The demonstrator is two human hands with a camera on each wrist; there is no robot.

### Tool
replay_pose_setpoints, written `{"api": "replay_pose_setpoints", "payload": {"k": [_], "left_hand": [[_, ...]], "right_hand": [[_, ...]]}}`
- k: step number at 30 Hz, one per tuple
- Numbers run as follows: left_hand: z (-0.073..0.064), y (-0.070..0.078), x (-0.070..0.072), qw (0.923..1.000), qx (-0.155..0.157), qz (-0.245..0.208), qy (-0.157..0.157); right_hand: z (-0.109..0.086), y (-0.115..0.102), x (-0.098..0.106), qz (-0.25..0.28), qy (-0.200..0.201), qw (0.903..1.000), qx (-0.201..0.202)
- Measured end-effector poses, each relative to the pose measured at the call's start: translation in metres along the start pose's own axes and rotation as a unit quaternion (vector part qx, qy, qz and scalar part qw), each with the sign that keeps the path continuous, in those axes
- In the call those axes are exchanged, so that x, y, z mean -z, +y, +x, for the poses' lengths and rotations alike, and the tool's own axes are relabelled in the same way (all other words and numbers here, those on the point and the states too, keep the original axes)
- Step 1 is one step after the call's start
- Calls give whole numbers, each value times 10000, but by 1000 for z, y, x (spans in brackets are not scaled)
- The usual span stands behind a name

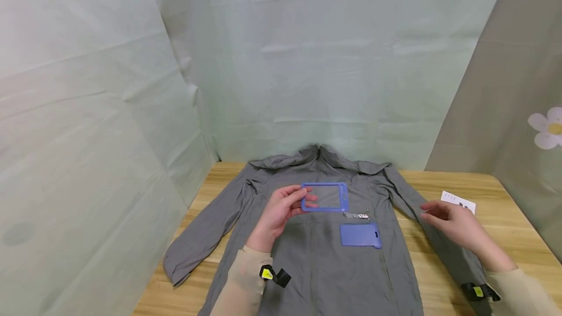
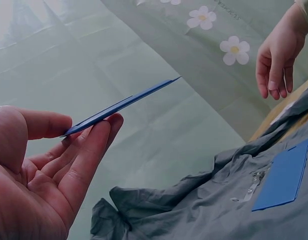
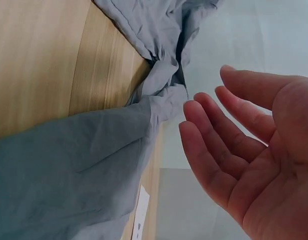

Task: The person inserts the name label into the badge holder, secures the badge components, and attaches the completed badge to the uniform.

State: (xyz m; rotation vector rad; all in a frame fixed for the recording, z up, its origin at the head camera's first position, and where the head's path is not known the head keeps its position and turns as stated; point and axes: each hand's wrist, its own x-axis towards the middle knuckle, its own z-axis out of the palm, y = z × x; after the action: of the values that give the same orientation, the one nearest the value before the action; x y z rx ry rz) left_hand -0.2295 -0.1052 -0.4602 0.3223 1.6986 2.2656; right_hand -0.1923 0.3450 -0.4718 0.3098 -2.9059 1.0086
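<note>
My left hand (image 1: 281, 207) pinches the left end of a blue badge holder frame (image 1: 343, 197), held up above a grey jacket (image 1: 290, 252). In the left wrist view the frame (image 2: 126, 102) appears edge-on between thumb and fingers. A flat blue badge cover (image 1: 360, 235) lies on the jacket's chest, with a metal clip on a clear strap (image 1: 356, 216) just above it. Off to the right, my right hand (image 1: 458, 226) hovers over the jacket sleeve near a white card (image 1: 452, 200). Its fingers are loosely bent and hold nothing, as the right wrist view shows.
The jacket lies spread on a wooden table (image 1: 505, 228), its sleeves out to both sides. Pale green cloth (image 1: 329, 72) hangs behind and to the left. A flower print (image 1: 546, 128) shows on the cloth at the right.
</note>
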Motion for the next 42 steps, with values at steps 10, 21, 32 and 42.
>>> {"api": "replay_pose_setpoints", "payload": {"k": [10, 21, 32, 42], "left_hand": [[-1, 1, -1, 10000, 1, -1, -1], [-1, -1, -3, 10000, -29, -9, -21], [0, -4, -4, 10000, -11, 34, -62], [0, -5, -5, 9999, 29, 109, -79]], "right_hand": [[3, 20, 4, -355, -52, 9991, 232], [3, 48, 15, -562, -38, 9982, 216], [3, 84, 32, -1105, 131, 9937, 98], [7, 104, 40, -1338, 94, 9903, -361]]}}
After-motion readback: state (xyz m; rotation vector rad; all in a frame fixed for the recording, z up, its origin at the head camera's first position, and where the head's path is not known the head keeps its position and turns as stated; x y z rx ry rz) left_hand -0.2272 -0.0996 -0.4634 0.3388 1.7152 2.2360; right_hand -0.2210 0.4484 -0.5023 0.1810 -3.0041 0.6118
